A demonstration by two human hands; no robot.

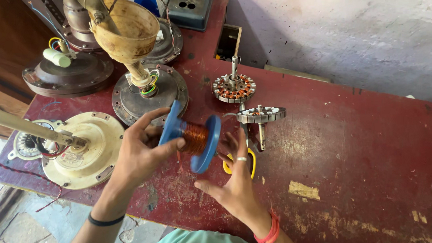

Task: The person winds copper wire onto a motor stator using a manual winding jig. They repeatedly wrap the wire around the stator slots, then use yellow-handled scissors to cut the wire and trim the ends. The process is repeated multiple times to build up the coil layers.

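Note:
My left hand [143, 149] grips a blue plastic spool [201, 143] wound with copper wire [194, 138], held on its side above the red table [352, 158]. My right hand [235, 179] is spread open just right of the spool, its fingers near the spool's flange and resting over yellow-handled scissors [251, 163] that lie on the table. A ring is on one finger and a red band on that wrist.
Two wound stators lie beyond the hands, one [233, 87] upright on its shaft, one [260, 115] tipped over. Ceiling fan motors crowd the left: a cream one [84, 149], two dark ones [151, 91] [68, 72], and a tan canopy cup [127, 28]. A wall runs behind.

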